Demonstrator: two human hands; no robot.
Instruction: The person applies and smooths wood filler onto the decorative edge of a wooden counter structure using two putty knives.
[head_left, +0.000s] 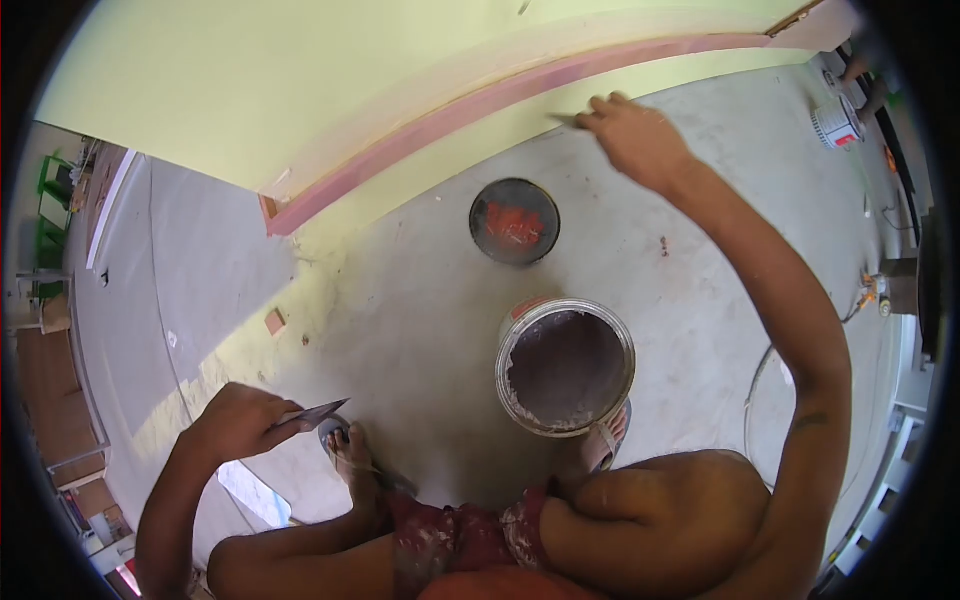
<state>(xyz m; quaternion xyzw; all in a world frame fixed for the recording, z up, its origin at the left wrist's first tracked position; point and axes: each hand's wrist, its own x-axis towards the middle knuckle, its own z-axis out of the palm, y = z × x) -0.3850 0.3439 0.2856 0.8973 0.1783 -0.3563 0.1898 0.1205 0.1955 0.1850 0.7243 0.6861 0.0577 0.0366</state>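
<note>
My right hand [640,140], stretched forward, is closed on a putty knife [567,120] seen nearly edge-on. Its thin blade points left, close to the lower part of the pale yellow wall [330,90], where a pinkish band [440,125] runs lengthwise. At lower left, my left hand [240,422] grips a second putty knife [318,411], its blade pointing right above my foot. Between my knees stands an open metal can [628,365] containing a brownish-grey paste [565,365]. Beyond it on the floor lies a dark round lid [480,235] with red smears.
A small pinkish block [275,321] lies on the grey floor [400,290]. At far right, another can [836,122] stands near a partly visible person [875,85]. A cable [748,410] curves along the floor at right. Green racks [52,215] stand at far left.
</note>
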